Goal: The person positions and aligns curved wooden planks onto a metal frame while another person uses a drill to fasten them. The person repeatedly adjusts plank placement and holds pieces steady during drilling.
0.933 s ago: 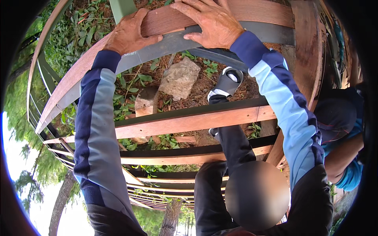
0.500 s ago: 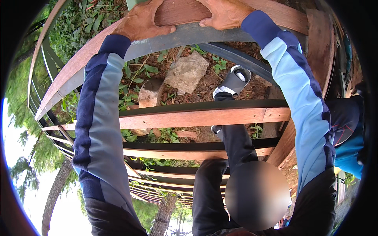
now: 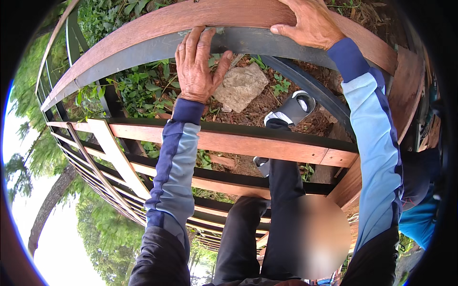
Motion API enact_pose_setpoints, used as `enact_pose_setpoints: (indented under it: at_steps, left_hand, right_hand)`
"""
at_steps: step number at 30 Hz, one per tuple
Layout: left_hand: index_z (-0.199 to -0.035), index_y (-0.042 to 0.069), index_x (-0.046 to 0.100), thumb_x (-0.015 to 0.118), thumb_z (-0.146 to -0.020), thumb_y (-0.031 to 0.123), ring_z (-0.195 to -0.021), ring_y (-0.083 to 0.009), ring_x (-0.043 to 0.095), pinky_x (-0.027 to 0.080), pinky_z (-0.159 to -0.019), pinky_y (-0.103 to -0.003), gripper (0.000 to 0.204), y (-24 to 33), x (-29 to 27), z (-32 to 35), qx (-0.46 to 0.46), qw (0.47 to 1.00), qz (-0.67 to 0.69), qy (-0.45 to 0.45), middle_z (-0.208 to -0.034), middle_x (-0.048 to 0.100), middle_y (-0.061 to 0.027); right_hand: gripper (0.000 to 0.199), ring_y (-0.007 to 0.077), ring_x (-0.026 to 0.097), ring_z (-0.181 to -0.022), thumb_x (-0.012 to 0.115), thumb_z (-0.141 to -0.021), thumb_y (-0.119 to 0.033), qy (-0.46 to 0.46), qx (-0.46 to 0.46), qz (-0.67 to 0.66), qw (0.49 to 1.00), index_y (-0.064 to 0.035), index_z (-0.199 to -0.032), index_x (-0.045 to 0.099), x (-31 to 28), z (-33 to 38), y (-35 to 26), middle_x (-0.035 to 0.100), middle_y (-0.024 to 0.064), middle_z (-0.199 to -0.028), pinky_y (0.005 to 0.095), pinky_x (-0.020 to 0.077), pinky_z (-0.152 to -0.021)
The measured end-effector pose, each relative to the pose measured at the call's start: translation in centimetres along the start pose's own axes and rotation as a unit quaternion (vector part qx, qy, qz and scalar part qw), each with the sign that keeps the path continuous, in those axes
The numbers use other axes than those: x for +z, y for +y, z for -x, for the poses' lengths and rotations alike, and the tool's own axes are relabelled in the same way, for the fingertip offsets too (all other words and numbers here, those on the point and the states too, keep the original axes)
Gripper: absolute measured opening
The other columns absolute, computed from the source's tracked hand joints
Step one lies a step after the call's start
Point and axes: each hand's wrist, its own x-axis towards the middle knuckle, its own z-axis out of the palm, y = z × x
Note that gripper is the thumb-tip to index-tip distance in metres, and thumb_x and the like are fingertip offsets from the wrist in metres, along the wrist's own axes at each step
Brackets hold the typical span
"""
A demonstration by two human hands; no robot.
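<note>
A long reddish-brown wooden plank (image 3: 210,13) lies along a dark metal beam (image 3: 157,51), both curved by the lens. My right hand (image 3: 312,24) spans the plank, its thumb at the near edge and its fingers reaching across; some fingertips leave the picture at the top. Against the dark beam, my left hand (image 3: 198,64) lies with fingers stretched and thumb apart, fingertips touching the plank's lower edge. It holds nothing.
Below run several wooden rails (image 3: 267,147) on dark metal. A loose narrow slat (image 3: 119,157) leans across them at left. A diagonal dark brace (image 3: 310,88), a pale rock (image 3: 242,88) and a shoe (image 3: 293,108) show beneath. Someone in blue (image 3: 420,224) is at right.
My left hand has let go of the plank and come down and right onto the beam. The right hand has shifted right along the plank. The view has also shifted.
</note>
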Motion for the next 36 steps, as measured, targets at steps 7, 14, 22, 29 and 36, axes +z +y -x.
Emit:
enact_pose_setpoints:
  at_steps: [7, 14, 22, 29, 36]
  left_hand:
    - [-0.128, 0.007, 0.045, 0.066, -0.085, 0.029, -0.113, -0.0373, 0.043, 0.038, -0.092, -0.05, 0.053, 1.9, 2.3, 0.9, -0.045, 0.995, 0.072, 0.057, -0.126, 0.045, -0.0172]
    - [-0.118, 0.009, 0.056, 0.052, -0.095, 0.043, -0.112, -0.0289, 0.051, 0.035, -0.097, -0.043, 0.041, -2.8, 2.0, -4.6, 0.006, 0.99, -0.026, 0.141, -0.117, 0.057, -0.0128]
    - [-0.104, 0.005, 0.065, 0.04, -0.093, 0.061, -0.089, -0.034, 0.063, 0.047, -0.082, -0.045, 0.062, -9.1, 1.5, -10.8, -0.047, 0.985, -0.054, -0.157, -0.091, 0.067, -0.0174]
    - [-0.082, 0.007, 0.074, 0.031, -0.068, 0.093, -0.075, -0.0333, 0.07, 0.055, -0.07, -0.046, 0.097, -8.5, 1.4, -11.7, -0.078, 0.967, -0.078, -0.23, -0.071, 0.068, -0.0171]
    - [-0.077, 0.007, 0.073, 0.047, -0.066, 0.089, -0.064, -0.0264, 0.068, 0.055, -0.059, -0.039, 0.086, -6.6, -0.3, -12.8, -0.125, 0.937, -0.087, -0.314, -0.065, 0.067, -0.0119]
  right_hand:
    - [0.067, 0.0361, 0.049, -0.119, 0.067, -0.08, -0.038, 0.003, -0.033, 0.01, 0.999, -0.0039, -0.134, 0.047, 0.0, -0.9, -0.2, 0.054, 0.019, -0.129, 0.0474, 0.0351, -0.102]
    - [0.06, 0.0377, 0.051, -0.118, 0.058, -0.087, -0.043, -0.019, 0.046, 0.043, 0.998, -0.0083, -0.135, 0.047, 0.6, -1.2, -0.6, 0.056, 0.0196, -0.126, 0.051, 0.0358, -0.099]
    - [0.057, 0.0383, 0.049, -0.119, 0.058, -0.087, -0.044, -0.082, 0.111, 0.036, 0.99, -0.0096, -0.132, 0.048, -0.5, -2.1, -1.7, 0.055, 0.0195, -0.127, 0.0558, 0.0334, -0.1]
    - [0.066, 0.0305, 0.048, -0.124, 0.064, -0.082, -0.051, -0.122, 0.158, 0.113, 0.973, -0.0154, -0.136, 0.047, 1.5, -2.7, -0.6, 0.054, 0.0132, -0.131, 0.0532, 0.0318, -0.102]
    - [0.062, 0.0322, 0.052, -0.119, 0.061, -0.085, -0.052, -0.172, 0.203, 0.055, 0.962, -0.0138, -0.133, 0.049, 0.3, -3.6, -1.1, 0.059, 0.0142, -0.123, 0.0541, 0.0326, -0.099]
